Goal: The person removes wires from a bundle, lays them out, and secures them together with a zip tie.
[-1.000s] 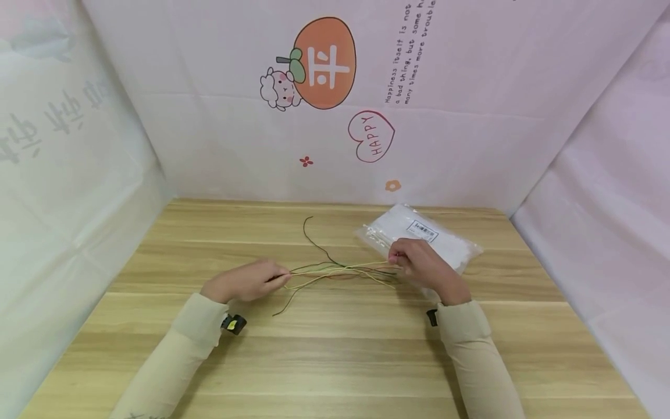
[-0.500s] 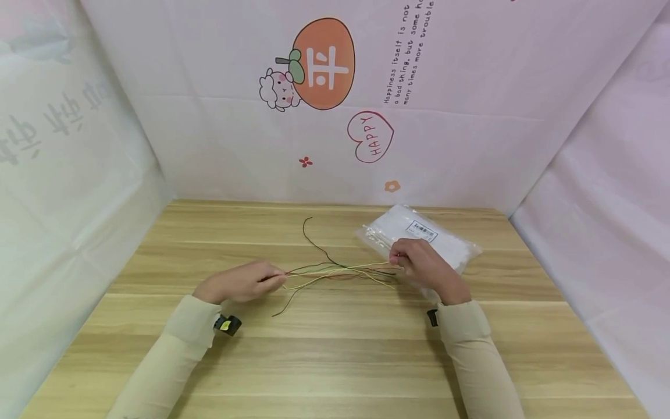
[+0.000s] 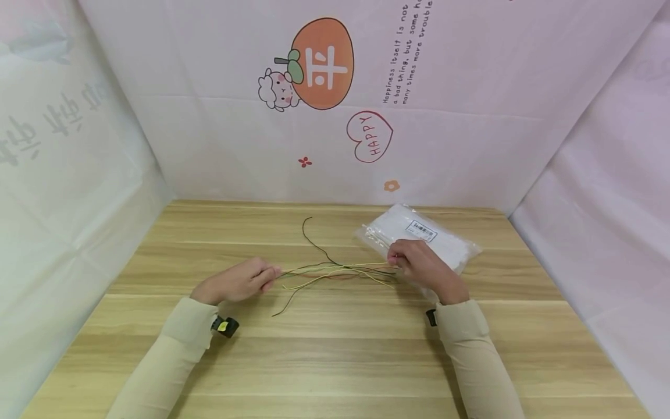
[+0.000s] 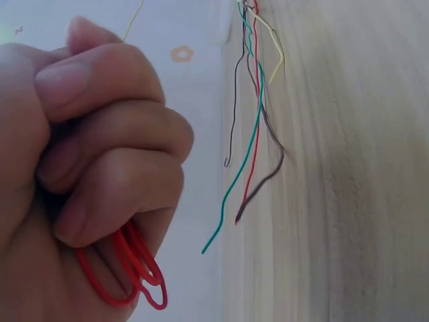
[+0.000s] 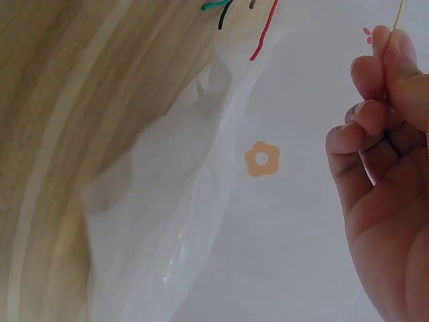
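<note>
Between finger and thumb my right hand (image 3: 426, 270) pinches one end of a thin yellow wire (image 5: 400, 13). My left hand (image 3: 238, 280) grips the same yellow wire farther left, so it spans the gap between both hands. Loops of red wire (image 4: 144, 268) poke out from under the curled fingers of that left fist. Below the span, several loose wires lie crossed on the table, among them a green wire (image 4: 257, 121) and a dark wire (image 3: 316, 241). Their right ends sit near the right hand.
A clear plastic bag (image 3: 450, 241) with white contents and a barcode label lies partly beneath the right hand. Printed white cloth (image 3: 235, 145) walls in the back and sides of the wooden table (image 3: 335, 361).
My left hand has drifted a little leftward along the yellow wire and its knuckles have turned slightly. The right hand has stayed nearly still, and the loose wires lie as before.
</note>
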Motion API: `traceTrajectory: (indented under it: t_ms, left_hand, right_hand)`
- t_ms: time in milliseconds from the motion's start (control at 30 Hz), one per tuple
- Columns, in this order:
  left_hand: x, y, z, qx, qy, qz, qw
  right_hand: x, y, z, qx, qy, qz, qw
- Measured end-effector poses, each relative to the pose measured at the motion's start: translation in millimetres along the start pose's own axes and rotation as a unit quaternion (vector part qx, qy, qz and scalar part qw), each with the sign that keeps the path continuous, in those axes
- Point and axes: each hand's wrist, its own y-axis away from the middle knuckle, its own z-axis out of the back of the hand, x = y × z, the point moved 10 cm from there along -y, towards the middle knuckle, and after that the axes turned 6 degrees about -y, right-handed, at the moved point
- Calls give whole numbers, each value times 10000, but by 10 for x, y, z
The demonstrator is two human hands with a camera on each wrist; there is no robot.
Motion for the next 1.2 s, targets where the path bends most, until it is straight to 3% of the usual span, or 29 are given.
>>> traceTrajectory:
  t_ms: [300, 600, 833, 1200]
  left_hand:
    - [88, -18, 51, -165, -576, 205, 9980]
    - [118, -46, 99, -314, -1357, 418, 9894]
    - [170, -45, 86, -249, -1532, 572, 9862]
    - [252, -32, 42, -2, -1480, 725, 9863]
  right_hand:
    - [-32, -6, -67, 257, 47, -255, 9993]
    - [-48, 0, -90, 342, 99, -312, 9989]
    - [-64, 2, -135, 425, 82, -319, 9986]
    - [-115, 1, -198, 716, -31, -746, 9946]
